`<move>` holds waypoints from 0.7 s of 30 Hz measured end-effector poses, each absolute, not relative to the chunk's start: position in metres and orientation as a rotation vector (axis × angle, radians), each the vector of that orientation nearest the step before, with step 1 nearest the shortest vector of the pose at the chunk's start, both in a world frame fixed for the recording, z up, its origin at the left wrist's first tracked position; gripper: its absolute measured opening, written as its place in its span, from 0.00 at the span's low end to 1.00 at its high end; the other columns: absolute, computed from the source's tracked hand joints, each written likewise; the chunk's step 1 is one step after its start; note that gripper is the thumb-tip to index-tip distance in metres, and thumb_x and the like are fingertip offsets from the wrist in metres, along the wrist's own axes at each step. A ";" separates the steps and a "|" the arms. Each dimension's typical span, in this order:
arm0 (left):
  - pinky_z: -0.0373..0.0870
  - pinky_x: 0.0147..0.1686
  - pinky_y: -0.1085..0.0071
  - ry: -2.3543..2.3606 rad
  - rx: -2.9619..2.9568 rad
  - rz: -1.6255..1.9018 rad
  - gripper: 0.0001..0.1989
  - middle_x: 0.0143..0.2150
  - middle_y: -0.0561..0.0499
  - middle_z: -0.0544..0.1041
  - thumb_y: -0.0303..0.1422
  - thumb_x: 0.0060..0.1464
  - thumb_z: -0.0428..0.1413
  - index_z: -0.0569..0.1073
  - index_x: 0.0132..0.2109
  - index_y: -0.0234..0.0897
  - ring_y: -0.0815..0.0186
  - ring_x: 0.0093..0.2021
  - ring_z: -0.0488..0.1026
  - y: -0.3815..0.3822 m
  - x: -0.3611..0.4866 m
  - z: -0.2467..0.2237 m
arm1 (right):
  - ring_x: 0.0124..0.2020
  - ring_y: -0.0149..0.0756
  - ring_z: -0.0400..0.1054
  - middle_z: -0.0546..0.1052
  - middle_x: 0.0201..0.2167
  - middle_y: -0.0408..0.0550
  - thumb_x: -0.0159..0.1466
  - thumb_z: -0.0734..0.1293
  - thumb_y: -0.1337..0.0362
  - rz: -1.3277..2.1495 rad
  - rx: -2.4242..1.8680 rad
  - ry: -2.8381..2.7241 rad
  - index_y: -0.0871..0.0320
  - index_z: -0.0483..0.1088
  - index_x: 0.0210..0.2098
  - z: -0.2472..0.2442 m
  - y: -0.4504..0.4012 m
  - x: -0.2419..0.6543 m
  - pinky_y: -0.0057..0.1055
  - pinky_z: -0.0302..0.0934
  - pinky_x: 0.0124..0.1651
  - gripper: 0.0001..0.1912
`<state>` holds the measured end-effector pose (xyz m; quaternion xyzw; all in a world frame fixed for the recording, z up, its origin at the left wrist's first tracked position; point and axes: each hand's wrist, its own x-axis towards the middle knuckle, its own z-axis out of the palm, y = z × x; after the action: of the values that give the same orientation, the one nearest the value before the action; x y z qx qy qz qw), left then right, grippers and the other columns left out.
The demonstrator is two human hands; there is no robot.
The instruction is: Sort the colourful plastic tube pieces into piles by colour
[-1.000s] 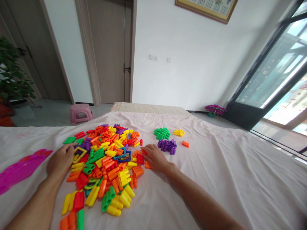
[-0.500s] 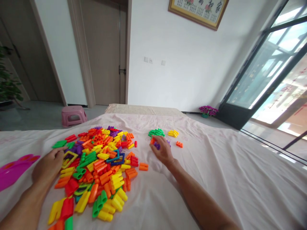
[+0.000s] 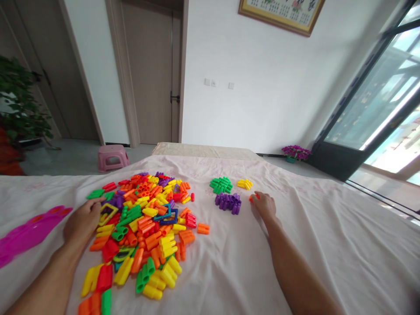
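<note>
My right hand (image 3: 265,207) reaches out at the right, its fingers closed over orange pieces (image 3: 252,198) that it mostly covers. My left hand (image 3: 83,218) rests at the left edge of a big mixed pile of plastic pieces (image 3: 141,227), fingers together near green pieces (image 3: 96,194) and a yellow square frame (image 3: 107,214); whatever it holds is hidden. Between my right hand and the pile lie a purple group (image 3: 229,203) and a green group (image 3: 221,184). A small yellow group (image 3: 244,183) is just beyond my right hand.
A magenta plastic item (image 3: 36,232) lies left of my left arm on the cloth-covered table (image 3: 229,271). One orange piece (image 3: 203,228) sits right of the pile. Beyond the table are a pink stool (image 3: 113,158) and potted purple flowers (image 3: 295,152).
My right hand has moved right, from beside the purple group to the orange pieces, carrying an orange piece. The purple group is now uncovered. The view has shifted slightly left.
</note>
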<state>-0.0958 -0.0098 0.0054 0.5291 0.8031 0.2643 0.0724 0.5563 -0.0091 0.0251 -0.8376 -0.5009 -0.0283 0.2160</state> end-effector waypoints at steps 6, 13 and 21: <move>0.63 0.33 0.67 2.428 1.507 0.832 0.26 0.51 0.44 0.79 0.46 0.64 0.39 0.74 0.58 0.46 0.55 0.41 0.75 -0.009 -0.095 0.004 | 0.60 0.57 0.63 0.71 0.60 0.56 0.69 0.54 0.50 -0.049 -2.457 -1.363 0.49 0.69 0.63 0.019 -0.006 0.549 0.50 0.56 0.58 0.28; 0.64 0.33 0.67 2.428 1.501 0.828 0.26 0.52 0.43 0.79 0.46 0.65 0.39 0.74 0.59 0.47 0.54 0.42 0.75 -0.009 -0.095 0.004 | 0.60 0.55 0.62 0.69 0.62 0.57 0.69 0.53 0.49 -0.006 -2.411 -1.294 0.52 0.65 0.65 0.016 -0.007 0.551 0.49 0.56 0.59 0.30; 0.63 0.31 0.68 2.424 1.503 0.818 0.26 0.51 0.43 0.79 0.45 0.65 0.39 0.74 0.60 0.45 0.56 0.41 0.75 -0.009 -0.095 0.006 | 0.57 0.53 0.65 0.72 0.59 0.58 0.69 0.53 0.55 -0.139 -2.147 -1.172 0.57 0.72 0.58 0.019 -0.012 0.550 0.49 0.57 0.59 0.26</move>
<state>-0.0951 -0.0088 0.0065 0.5045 0.8139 0.2745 0.0874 0.5501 -0.0116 0.0189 -0.8244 -0.4500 -0.0536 0.3390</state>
